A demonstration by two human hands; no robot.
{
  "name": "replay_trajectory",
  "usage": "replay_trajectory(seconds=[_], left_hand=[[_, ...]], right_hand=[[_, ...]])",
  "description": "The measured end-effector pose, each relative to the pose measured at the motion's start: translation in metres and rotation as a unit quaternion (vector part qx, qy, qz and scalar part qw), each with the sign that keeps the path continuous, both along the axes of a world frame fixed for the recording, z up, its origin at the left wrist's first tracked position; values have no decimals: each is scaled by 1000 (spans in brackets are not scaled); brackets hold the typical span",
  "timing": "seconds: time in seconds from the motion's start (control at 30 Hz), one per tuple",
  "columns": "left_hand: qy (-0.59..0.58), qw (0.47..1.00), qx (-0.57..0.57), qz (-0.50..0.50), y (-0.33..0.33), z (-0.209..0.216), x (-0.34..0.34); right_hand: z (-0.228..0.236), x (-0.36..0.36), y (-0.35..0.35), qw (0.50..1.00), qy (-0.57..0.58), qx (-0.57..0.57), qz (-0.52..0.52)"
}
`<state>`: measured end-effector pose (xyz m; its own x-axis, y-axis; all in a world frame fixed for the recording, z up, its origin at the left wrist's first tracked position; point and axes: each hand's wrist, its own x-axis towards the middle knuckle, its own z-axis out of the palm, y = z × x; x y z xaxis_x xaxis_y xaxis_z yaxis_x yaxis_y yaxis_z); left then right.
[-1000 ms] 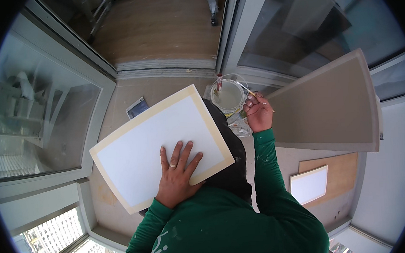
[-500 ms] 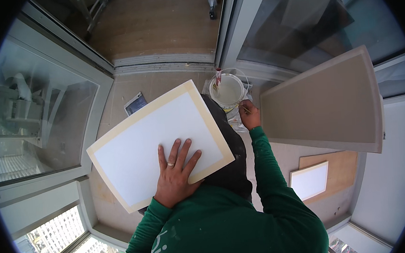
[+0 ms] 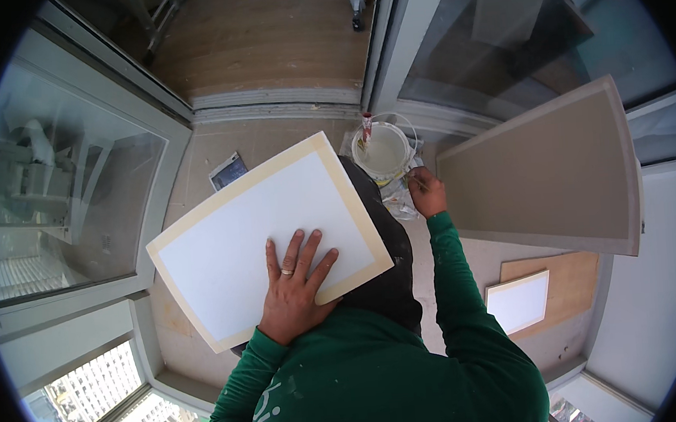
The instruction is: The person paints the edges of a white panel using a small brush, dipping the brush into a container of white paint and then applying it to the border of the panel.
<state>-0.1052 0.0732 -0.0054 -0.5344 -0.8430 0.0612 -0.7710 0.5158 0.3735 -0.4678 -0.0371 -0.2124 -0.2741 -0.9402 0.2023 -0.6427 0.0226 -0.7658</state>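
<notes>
A white panel with a cream border [image 3: 201,277] lies tilted across my lap. Flat on its face rests my left hand [image 3: 292,285], fingers spread, a ring on one of them. To the right of the panel, my right hand [image 3: 428,193] is closed around a thin stick-like tool [image 3: 420,179], whose far end I cannot make out. It is beside the lower right rim of a white bucket [image 3: 382,151] of pale paint. A paintbrush with a red handle [image 3: 366,123] leans inside the bucket.
Crumpled plastic [image 3: 402,204] lies under the bucket. A large grey-beige panel [image 3: 539,169] stands to the right. Lower right, a smaller white panel [image 3: 517,302] rests on a brown board [image 3: 574,281]. A dark flat packet [image 3: 229,171] lies beyond my panel; a glass door [image 3: 70,190] stands left.
My right hand has shifted slightly right, away from the bucket's rim, still holding the thin tool. My left hand keeps its place on the panel.
</notes>
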Motion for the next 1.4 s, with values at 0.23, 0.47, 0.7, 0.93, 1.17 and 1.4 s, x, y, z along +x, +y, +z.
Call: replay_trajectory(seconds=[0.23,0.47,0.7,0.93,1.17,1.4], left_hand=[[-5,1000,2,-2,3,-1,-2],[-4,1000,5,-3,2,2,-1],[0,1000,9,-5,0,1,0],[8,1000,21,-10,0,1,2],[6,1000,15,-11,-1,0,3],[-10,1000,1,-7,1,-1,1]], right_hand=[[-13,-16,5,987,-157,18,12],[73,-4,-2,906,-421,-15,49],[123,9,-2,878,-471,6,90],[138,25,0,868,-482,-14,121],[149,38,-11,850,-512,-76,98],[105,38,-18,843,-531,-78,43]])
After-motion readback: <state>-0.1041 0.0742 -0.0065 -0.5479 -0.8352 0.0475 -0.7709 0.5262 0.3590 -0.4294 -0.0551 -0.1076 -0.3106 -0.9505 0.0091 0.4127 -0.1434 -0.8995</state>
